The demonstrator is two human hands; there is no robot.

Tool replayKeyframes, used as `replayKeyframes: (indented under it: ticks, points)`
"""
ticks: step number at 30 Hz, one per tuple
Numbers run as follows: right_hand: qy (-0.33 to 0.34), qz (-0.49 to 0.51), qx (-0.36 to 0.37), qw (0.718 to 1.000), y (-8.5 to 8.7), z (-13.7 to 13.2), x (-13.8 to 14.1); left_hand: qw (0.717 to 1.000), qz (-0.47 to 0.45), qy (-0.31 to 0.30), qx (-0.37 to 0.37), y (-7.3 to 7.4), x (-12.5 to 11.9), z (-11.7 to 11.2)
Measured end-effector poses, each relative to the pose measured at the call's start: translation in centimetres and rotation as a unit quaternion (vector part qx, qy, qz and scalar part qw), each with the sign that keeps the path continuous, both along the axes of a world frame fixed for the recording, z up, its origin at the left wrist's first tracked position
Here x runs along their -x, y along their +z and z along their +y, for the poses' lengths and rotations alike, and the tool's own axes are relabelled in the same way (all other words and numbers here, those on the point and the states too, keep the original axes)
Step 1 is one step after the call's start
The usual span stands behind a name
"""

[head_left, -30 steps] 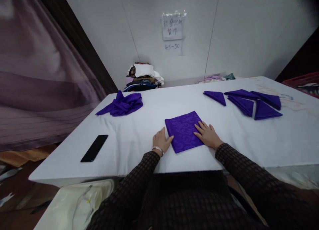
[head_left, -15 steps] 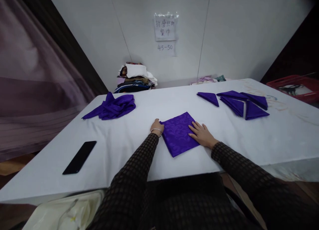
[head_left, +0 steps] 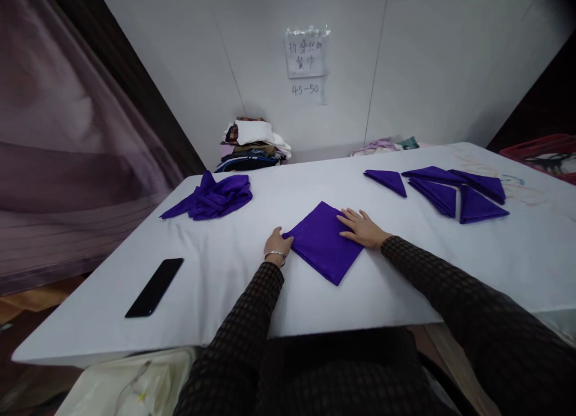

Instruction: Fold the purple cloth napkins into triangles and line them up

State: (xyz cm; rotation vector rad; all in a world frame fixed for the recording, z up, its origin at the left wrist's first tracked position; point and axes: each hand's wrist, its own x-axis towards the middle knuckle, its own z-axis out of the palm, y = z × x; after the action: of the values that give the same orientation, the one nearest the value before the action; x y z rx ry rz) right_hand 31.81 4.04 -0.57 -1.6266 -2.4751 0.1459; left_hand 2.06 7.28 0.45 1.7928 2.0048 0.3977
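The right hand (head_left: 360,227) lies open and flat, palm down with fingers spread, on the purple napkin (head_left: 323,245), pressing its upper right edge near the far corner. The left hand (head_left: 276,243), with a bracelet (head_left: 275,256) at the wrist, is loosely curled at the napkin's left corner and touches it. Whether it pinches the cloth cannot be told.

The napkin lies between the 2 hands as a folded square, turned so that 1 corner points back toward the person. It is flat on the white table (head_left: 405,278).

Out beyond the right hand, further to its right, is a cluster of folded purple triangles (head_left: 477,204), lying close together and partly overlapping. Farther that way, past the table's end, a red crate (head_left: 544,155) shows.

Out beyond the left hand, and to its left, is a crumpled heap of purple cloth (head_left: 216,195). Nearer the person on that same side, well apart from the hand, a dark phone (head_left: 154,279) lies flat near the table's edge.

Past the heap, against the wall, is a stack of folded fabrics (head_left: 252,144). Above it hangs a paper sign (head_left: 306,51).
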Motion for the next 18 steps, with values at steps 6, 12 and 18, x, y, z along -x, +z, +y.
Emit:
replayKeyframes:
  ticks: [6,12,18]
  points:
    - [0.062,0.087,0.03,0.994,2.1,-5.9,9.0,0.99,0.027,-0.031,-0.131,-0.2,-0.8,-0.2]
    - [0.082,0.103,0.049,0.99,1.2,-7.6,14.3,0.957,0.041,-0.21,-0.197,-0.4,-2.7,1.5]
    - [0.113,0.066,0.072,0.989,-0.3,-7.2,14.0,0.961,0.16,-0.213,-0.074,-1.8,-2.6,2.1]
